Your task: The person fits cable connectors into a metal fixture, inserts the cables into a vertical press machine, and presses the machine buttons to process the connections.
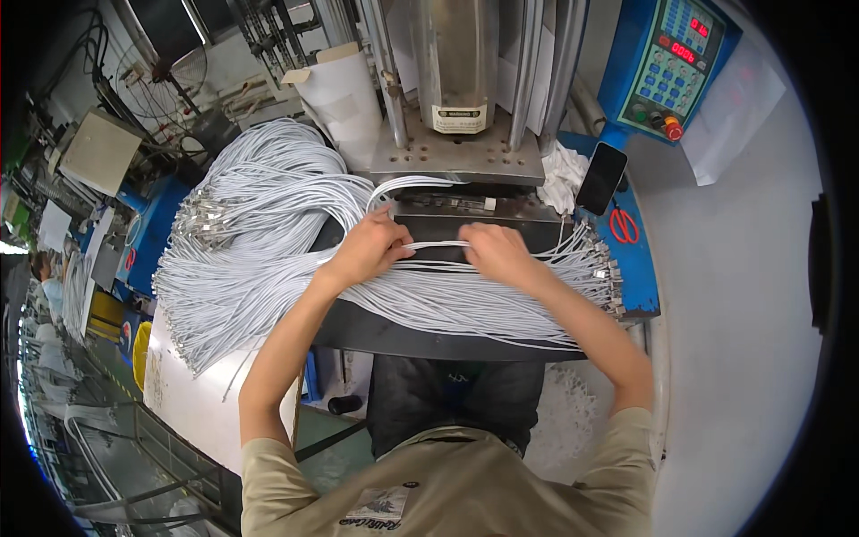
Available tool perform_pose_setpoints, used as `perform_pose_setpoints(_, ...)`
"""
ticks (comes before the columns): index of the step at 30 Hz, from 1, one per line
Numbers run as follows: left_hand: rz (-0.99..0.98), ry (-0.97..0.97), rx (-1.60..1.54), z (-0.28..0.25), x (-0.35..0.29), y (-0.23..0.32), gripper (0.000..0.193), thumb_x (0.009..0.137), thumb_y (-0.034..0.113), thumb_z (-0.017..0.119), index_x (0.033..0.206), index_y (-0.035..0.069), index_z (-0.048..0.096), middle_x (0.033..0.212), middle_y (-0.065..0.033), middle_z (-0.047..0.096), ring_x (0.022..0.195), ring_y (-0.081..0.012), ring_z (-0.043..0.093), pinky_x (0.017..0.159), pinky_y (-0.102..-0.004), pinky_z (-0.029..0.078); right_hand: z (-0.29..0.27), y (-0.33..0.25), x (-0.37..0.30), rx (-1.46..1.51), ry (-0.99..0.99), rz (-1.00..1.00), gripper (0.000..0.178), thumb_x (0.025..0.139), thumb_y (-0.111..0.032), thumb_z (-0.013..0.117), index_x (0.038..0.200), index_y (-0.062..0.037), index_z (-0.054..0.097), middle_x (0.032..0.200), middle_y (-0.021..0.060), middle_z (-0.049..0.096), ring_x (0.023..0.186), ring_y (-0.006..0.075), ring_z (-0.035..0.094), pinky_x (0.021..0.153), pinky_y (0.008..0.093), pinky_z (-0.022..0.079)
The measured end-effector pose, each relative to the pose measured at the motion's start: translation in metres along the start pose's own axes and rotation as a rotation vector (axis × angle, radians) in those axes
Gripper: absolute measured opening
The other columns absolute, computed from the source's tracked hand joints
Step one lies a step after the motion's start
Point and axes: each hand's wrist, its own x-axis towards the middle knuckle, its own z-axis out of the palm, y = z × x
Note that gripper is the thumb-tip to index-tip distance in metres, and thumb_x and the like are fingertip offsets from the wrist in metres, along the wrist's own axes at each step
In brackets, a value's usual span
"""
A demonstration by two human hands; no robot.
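A few white cables point(437, 244) stretch between my two hands just in front of the press. My left hand point(370, 247) is closed around their left part, fingers curled. Pinched at their right part, my right hand point(497, 252) has its fingertips together. Right under both forearms lies a wide bundle of white cables point(429, 304), with small metal-ended connectors point(608, 277) at its right end. Other cables loop from the left pile point(259, 170) into the gap of the press, over the dark lower mold point(461, 206). My fingers hide how many cables are held.
The press's upper metal plate point(456, 166) hangs beyond my hands, between steel columns. At right are a blue control panel point(671, 63), a phone point(601, 179), red-handled scissors point(624, 225) and a crumpled white cloth point(562, 174). A white cardboard roll point(340, 98) stands at the back left.
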Motion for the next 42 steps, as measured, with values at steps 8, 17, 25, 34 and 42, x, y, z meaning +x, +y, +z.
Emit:
perform_pose_setpoints(8, -0.017, 0.103, 0.102, 0.006, 0.002, 0.03, 0.022, 0.076, 0.013, 0.084, 0.086, 0.005, 0.066, 0.07, -0.0092, 0.064, 0.074, -0.0293, 0.065, 0.1, -0.0435, 0.051, -0.095, 0.061, -0.108, -0.589, 0.641, -0.138, 0.03, 0.068, -0.003, 0.075, 0.097, -0.0055, 0.07, 0.093, 0.0105, 0.067, 0.093, 0.029, 0.065, 0.085, 0.0422, 0.054)
perform_pose_setpoints(17, -0.105, -0.302, -0.46, 0.031, 0.019, 0.13, 0.027, 0.083, 0.021, 0.083, 0.101, 0.005, 0.07, 0.077, -0.0086, 0.07, 0.07, -0.0239, 0.07, 0.062, -0.0368, 0.053, -0.104, 0.043, -0.095, -0.15, 0.263, 0.242, 0.015, 0.08, -0.002, 0.072, 0.094, -0.0024, 0.069, 0.1, 0.0155, 0.066, 0.094, 0.0359, 0.065, 0.083, 0.0442, 0.053)
perform_pose_setpoints(25, -0.777, -0.17, -1.592, 0.064, -0.02, 0.124, 0.018, 0.103, 0.016, 0.066, 0.105, -0.001, 0.065, 0.088, -0.0096, 0.074, 0.069, -0.0141, 0.069, 0.065, -0.0277, 0.059, -0.048, -0.008, -0.042, 0.069, 0.109, -0.278, 0.046, 0.089, -0.003, 0.061, 0.135, 0.0002, 0.055, 0.11, 0.0223, 0.069, 0.101, 0.0415, 0.068, 0.084, 0.0488, 0.057)
perform_pose_setpoints(34, -0.754, 0.167, -1.448, 0.073, -0.027, 0.138, 0.015, 0.101, 0.01, 0.068, 0.103, -0.003, 0.062, 0.096, -0.012, 0.074, 0.074, -0.0167, 0.072, 0.072, -0.031, 0.064, 0.012, 0.062, 0.039, -0.282, 0.414, 0.036, 0.026, 0.081, -0.006, 0.068, 0.103, 0.0053, 0.064, 0.093, 0.0252, 0.071, 0.089, 0.0398, 0.071, 0.078, 0.0489, 0.057)
perform_pose_setpoints(42, -0.775, 0.164, -1.542, 0.066, -0.037, 0.131, 0.016, 0.096, 0.007, 0.073, 0.106, -0.003, 0.065, 0.097, -0.0119, 0.074, 0.079, -0.0185, 0.074, 0.071, -0.0316, 0.065, -0.055, 0.018, -0.029, -0.056, -0.167, 0.309, 0.029, 0.078, -0.012, 0.078, 0.097, 0.0044, 0.063, 0.083, 0.0191, 0.071, 0.081, 0.0327, 0.072, 0.071, 0.0437, 0.057)
